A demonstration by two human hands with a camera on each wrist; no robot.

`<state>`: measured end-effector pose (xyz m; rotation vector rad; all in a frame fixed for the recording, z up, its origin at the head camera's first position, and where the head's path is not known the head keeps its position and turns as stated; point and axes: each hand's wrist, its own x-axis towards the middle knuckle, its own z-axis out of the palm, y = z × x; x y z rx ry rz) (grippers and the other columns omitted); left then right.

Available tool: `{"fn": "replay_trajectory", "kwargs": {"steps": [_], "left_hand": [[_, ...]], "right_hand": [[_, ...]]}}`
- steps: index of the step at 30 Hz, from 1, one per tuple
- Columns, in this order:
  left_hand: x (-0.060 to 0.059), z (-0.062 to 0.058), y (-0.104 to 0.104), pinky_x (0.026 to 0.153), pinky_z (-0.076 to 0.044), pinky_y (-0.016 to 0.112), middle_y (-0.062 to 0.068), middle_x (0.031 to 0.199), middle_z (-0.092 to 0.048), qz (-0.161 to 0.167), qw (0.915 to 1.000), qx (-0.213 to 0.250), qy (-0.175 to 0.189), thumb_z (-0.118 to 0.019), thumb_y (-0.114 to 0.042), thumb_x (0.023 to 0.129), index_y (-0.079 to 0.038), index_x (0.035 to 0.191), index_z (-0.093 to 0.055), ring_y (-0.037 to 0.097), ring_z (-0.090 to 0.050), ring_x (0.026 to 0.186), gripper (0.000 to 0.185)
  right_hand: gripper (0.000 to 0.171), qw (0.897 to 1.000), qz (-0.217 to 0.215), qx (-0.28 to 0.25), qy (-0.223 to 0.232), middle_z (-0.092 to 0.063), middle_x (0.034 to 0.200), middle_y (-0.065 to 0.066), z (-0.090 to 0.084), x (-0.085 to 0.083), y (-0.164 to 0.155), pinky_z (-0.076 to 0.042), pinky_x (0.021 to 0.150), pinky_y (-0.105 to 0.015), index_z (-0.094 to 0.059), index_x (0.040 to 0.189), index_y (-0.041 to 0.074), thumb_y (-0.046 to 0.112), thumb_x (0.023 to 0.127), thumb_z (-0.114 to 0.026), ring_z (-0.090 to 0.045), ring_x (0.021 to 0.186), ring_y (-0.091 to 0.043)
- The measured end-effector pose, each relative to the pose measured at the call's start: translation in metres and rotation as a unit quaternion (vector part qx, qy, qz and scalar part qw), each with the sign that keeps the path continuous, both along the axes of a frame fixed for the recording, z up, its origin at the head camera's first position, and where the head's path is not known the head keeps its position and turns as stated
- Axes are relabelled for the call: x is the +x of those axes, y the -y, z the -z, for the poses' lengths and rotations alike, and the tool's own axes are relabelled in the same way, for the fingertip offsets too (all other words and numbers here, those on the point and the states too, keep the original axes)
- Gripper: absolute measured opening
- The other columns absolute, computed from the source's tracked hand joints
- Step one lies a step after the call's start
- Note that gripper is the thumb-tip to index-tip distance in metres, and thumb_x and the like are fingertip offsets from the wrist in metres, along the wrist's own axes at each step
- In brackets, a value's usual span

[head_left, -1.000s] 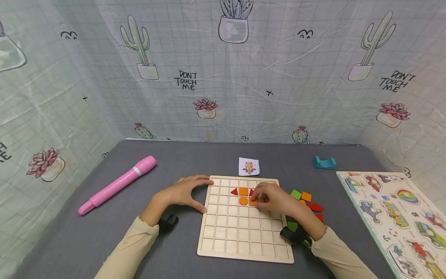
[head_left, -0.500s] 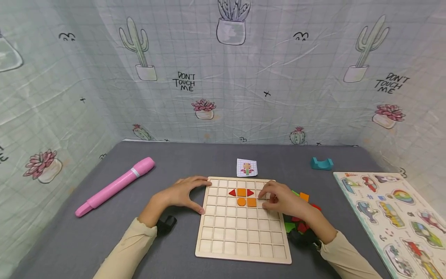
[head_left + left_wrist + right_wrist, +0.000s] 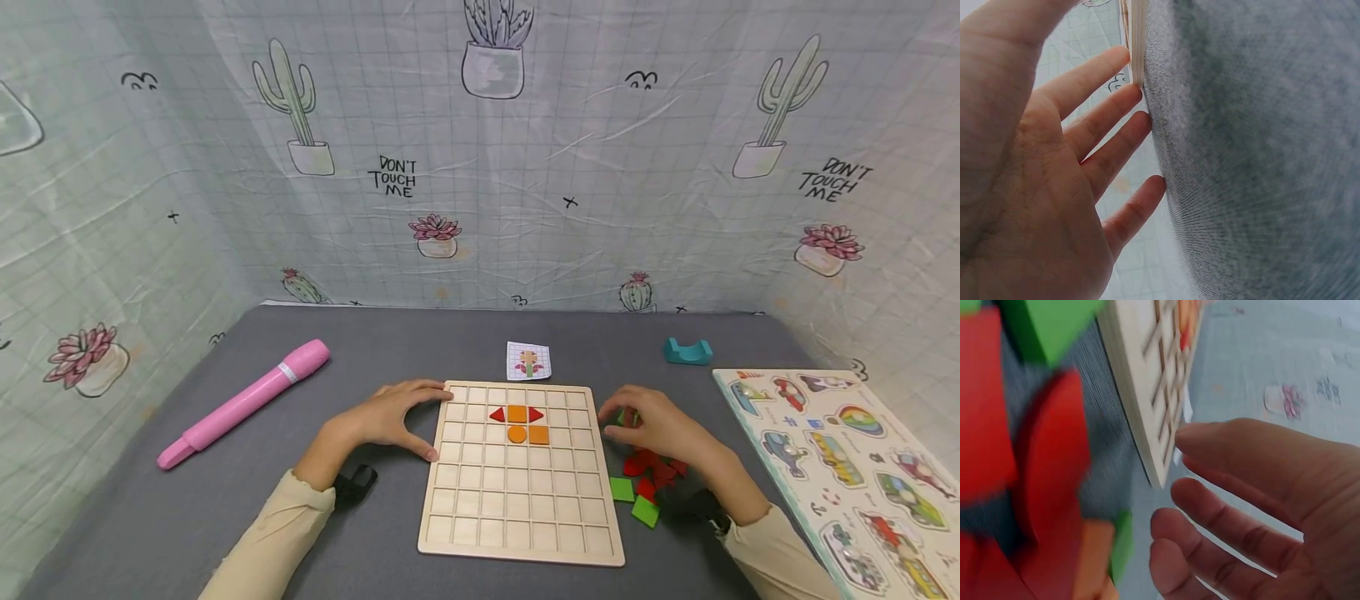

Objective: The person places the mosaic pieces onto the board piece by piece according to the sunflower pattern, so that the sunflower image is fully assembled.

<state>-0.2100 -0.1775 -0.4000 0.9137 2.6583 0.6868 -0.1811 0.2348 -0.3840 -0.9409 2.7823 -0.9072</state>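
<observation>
Grey felt table top (image 3: 450,342): carries everything listed below, inside a cactus-print cloth surround.

Wooden grid board (image 3: 517,475): lies flat and square-on before the person. Its upper rows hold two red triangles (image 3: 497,414) flanking an orange square (image 3: 517,413); an orange disc (image 3: 517,433) and a second orange square (image 3: 538,434) sit in the row below. All other cells show bare wood.

Left hand (image 3: 390,415): fingers straight and spread, resting on the felt at the board's upper left corner, fingertips touching its edge; the left wrist view shows the same flat hand (image 3: 1054,187) against the board edge (image 3: 1137,37). It holds nothing.

Right hand (image 3: 652,425): off the board, just beside its right edge, fingers loosely curved over the pile. Whether it pinches a piece cannot be told; the right wrist view shows relaxed fingers (image 3: 1222,512) with nothing between them.

Loose pieces (image 3: 648,479): red and green shapes heaped on the felt to the right of the board, directly under and near the right hand, well apart from the left. Two green squares (image 3: 633,500) lie nearest the person.

Pattern card (image 3: 528,361): just beyond the board's far edge.
</observation>
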Motion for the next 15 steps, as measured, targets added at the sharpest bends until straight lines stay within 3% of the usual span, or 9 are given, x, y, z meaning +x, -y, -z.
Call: {"fn": "replay_trajectory", "kwargs": {"steps": [10, 15], "left_hand": [[0.000, 0.001, 0.000, 0.106, -0.023, 0.061, 0.011, 0.151, -0.040, -0.003, 1.0000, 0.002, 0.002, -0.085, -0.045, 0.071, -0.014, 0.143, -0.049, 0.033, -0.035, 0.139, 0.086], [0.000, 0.001, 0.001, 0.106, -0.024, 0.060, 0.011, 0.151, -0.040, -0.004, 1.0000, 0.003, 0.002, -0.085, -0.045, 0.071, -0.014, 0.143, -0.050, 0.033, -0.035, 0.139, 0.086]], "right_hand": [[0.016, 1.000, 0.012, 0.019, -0.021, -0.062, 0.093, -0.009, 0.000, -0.005, -0.027, -0.046, 0.060, -0.025, -0.070, 0.097, 0.000, 0.004, 0.082, -0.076, -0.053, 0.070, -0.011], [0.016, 0.998, 0.038, 0.038, -0.017, -0.061, 0.093, -0.008, 0.000, -0.006, -0.035, -0.044, 0.062, -0.027, -0.070, 0.096, 0.001, 0.001, 0.081, -0.076, -0.050, 0.072, -0.015]]}}
